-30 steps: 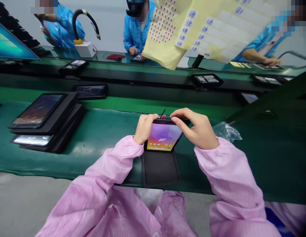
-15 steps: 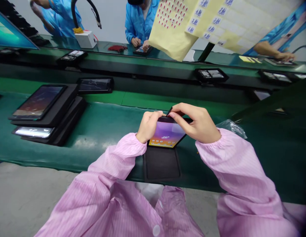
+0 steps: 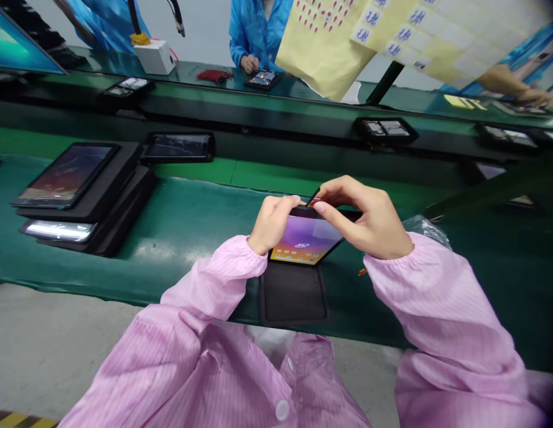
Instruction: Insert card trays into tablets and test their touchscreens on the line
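Note:
A tablet point(image 3: 308, 239) with a lit purple and orange screen is propped up at its far end above a black pad point(image 3: 294, 292) on the green bench. My left hand point(image 3: 272, 223) is closed around the tablet's far left corner. My right hand point(image 3: 364, 217) pinches a thin dark stick-like tool point(image 3: 313, 196) at the tablet's top edge, by a small red spot. Both arms are in pink sleeves.
Stacked black trays with tablets point(image 3: 78, 196) lie to the left; another tablet point(image 3: 178, 146) sits on the conveyor behind. A clear plastic bag point(image 3: 430, 229) lies right of my hand. People in blue coats point(image 3: 253, 30) work across the line. Yellow label sheets point(image 3: 392, 35) hang above.
The view has tilted slightly downward. My hands stay at the tablet's top edge, with the right fingers shifting a little around the thin tool.

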### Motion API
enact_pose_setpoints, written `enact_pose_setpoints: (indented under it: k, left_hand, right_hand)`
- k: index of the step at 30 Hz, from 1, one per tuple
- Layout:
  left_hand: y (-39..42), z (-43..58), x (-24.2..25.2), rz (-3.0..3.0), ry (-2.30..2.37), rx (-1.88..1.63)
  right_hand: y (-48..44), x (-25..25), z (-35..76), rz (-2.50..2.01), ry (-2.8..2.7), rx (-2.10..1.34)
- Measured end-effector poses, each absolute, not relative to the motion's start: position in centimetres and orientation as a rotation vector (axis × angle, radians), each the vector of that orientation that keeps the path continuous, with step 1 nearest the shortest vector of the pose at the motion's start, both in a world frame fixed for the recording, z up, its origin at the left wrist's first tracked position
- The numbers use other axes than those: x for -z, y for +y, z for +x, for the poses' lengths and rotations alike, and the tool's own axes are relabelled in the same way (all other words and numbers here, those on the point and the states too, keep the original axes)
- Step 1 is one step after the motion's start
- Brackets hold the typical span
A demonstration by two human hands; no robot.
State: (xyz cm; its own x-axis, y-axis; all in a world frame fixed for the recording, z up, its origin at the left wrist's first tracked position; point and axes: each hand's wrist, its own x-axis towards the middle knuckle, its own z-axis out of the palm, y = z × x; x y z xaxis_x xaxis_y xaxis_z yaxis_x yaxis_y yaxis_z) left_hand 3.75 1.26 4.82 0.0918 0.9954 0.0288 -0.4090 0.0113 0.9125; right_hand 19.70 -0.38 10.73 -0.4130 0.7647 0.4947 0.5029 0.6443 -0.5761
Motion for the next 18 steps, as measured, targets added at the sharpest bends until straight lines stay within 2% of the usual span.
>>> enact_pose_setpoints:
  k: [5, 11, 18]
  left_hand:
    - [1.3, 3.7, -5.4, 0.864, 0.811, -1.274]
    - [1.5, 3.0, -4.9, 0.731, 0.941, -1.268]
    - [2.1, 2.7, 3.7, 0.680, 1.360, -1.173]
  right_hand:
    - [0.0, -11.1, 19.1, -0.982, -2.072, -0.388]
    - [1.2, -11.2, 21.4, -0.956, -1.454, -0.444]
    - [-1.9, -2.3, 25.8, -1.290, -1.178, -0.660]
